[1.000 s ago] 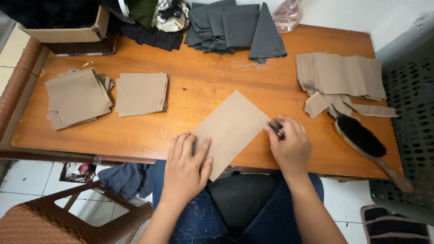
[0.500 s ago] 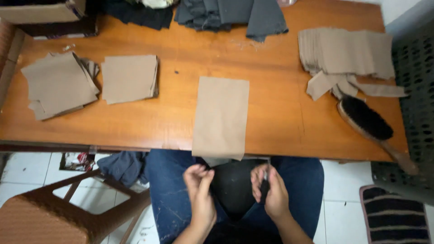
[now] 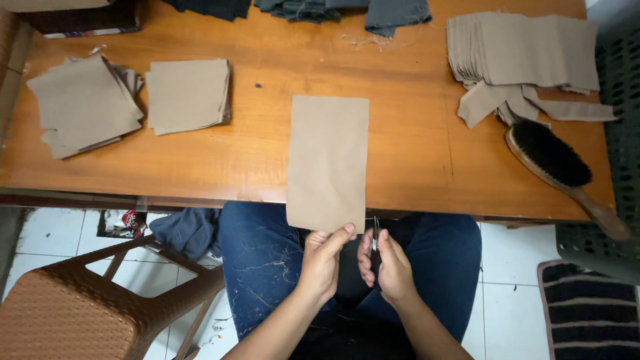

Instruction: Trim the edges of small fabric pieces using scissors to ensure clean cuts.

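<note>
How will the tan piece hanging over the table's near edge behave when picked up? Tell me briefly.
The tan piece is probably light and floppy: it looks thin like the cut stacks. Its overhanging end, at the left hand, may droop. It lies flat, so it should not roll.

Bare tabletop (image 3: 413, 143) between fabric piece (image 3: 328, 160) and brush (image 3: 552, 155)

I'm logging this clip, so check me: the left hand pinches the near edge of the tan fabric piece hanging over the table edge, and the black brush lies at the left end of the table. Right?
Not quite. In the head view the black brush lies at the right end of the table, below the stacked tan pieces there. The rest holds: the left hand pinches the near edge of the tan fabric piece that overhangs the table edge.
</note>
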